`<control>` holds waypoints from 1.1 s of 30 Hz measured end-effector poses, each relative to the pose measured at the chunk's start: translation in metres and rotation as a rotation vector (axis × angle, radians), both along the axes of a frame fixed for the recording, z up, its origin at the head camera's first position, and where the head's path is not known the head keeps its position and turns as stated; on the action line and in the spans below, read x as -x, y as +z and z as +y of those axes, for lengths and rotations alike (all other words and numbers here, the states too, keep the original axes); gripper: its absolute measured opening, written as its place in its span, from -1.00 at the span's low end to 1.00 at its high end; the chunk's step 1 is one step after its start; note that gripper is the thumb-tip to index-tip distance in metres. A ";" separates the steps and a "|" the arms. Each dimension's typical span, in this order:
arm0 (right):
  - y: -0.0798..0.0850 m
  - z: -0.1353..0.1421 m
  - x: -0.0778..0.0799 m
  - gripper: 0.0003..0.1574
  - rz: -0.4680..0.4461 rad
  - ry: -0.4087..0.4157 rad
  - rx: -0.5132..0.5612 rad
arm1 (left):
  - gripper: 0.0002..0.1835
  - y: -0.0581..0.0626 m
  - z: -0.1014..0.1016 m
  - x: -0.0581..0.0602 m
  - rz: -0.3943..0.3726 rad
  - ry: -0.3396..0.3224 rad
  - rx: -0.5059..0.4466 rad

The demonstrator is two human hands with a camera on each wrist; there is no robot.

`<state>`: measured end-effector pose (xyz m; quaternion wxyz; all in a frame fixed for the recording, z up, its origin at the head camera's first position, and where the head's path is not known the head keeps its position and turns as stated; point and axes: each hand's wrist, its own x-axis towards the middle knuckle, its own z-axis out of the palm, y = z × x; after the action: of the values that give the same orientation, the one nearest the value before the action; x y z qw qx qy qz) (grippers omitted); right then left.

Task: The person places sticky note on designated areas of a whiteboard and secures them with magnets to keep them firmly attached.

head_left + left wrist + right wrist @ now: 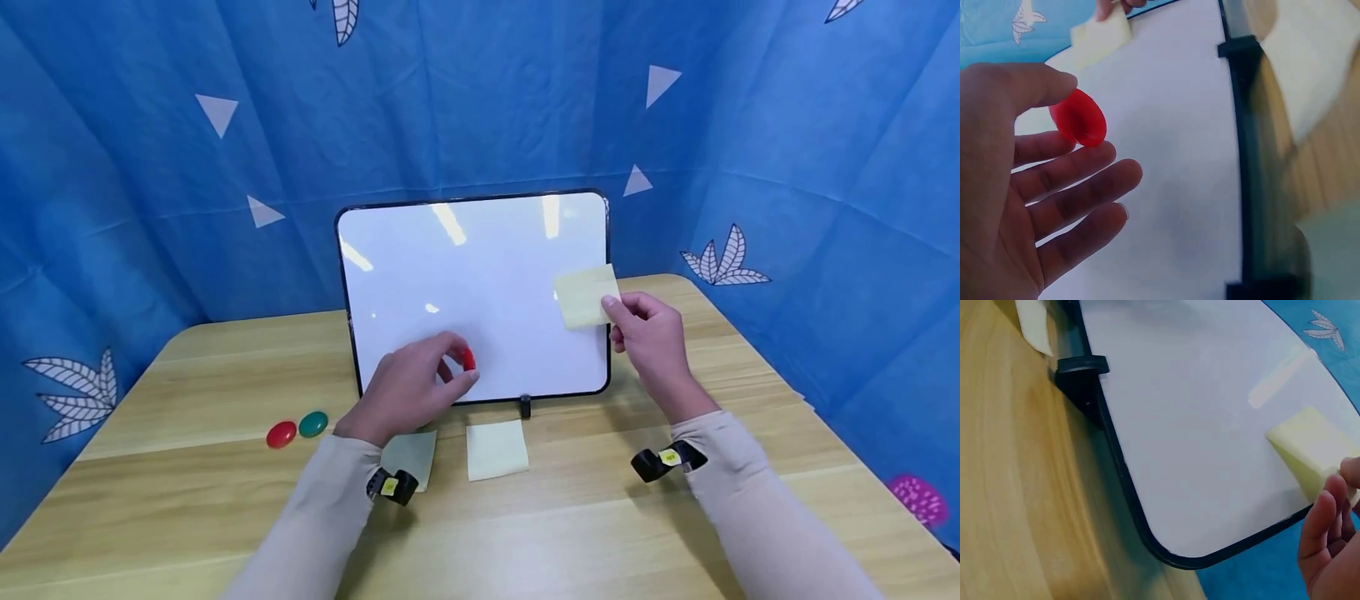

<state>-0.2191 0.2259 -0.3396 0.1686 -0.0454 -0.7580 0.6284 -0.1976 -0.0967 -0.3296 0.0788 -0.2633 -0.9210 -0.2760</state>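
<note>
A round red magnet [1079, 117] is pinched between the thumb and index finger of my left hand [411, 382], in front of the lower middle of a whiteboard [480, 283]. In the left wrist view the other fingers of that left hand [1054, 181] spread out over the board. At the board's right edge my right hand [651, 337] pinches a pale yellow sticky note [583, 297] by its lower right corner. The right wrist view shows this note [1310, 447] tilted before the board's surface; whether it touches cannot be told.
Two more sticky notes lie on the wooden table before the board: a yellow one [497, 450] and a greenish one [414, 454], partly behind the left wrist. Red [281, 434] and green [312, 424] magnets lie to the left. A black foot [525, 407] supports the board; a blue curtain [480, 100] hangs behind.
</note>
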 end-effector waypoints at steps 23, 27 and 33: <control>-0.007 -0.007 0.000 -0.62 0.102 0.039 0.103 | -0.66 0.027 0.046 0.006 0.176 -0.014 0.117; -0.007 -0.007 0.000 -0.57 0.099 0.017 0.064 | -0.67 0.030 0.051 0.008 0.200 -0.023 0.107; -0.006 -0.009 -0.001 -0.58 0.115 0.034 0.065 | -0.67 0.036 0.060 0.014 0.294 -0.027 0.105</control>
<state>-0.2179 0.2171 -0.3460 0.1997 -0.0019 -0.7269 0.6571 -0.2118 -0.0362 -0.2937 0.1953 -0.3171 -0.9090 -0.1871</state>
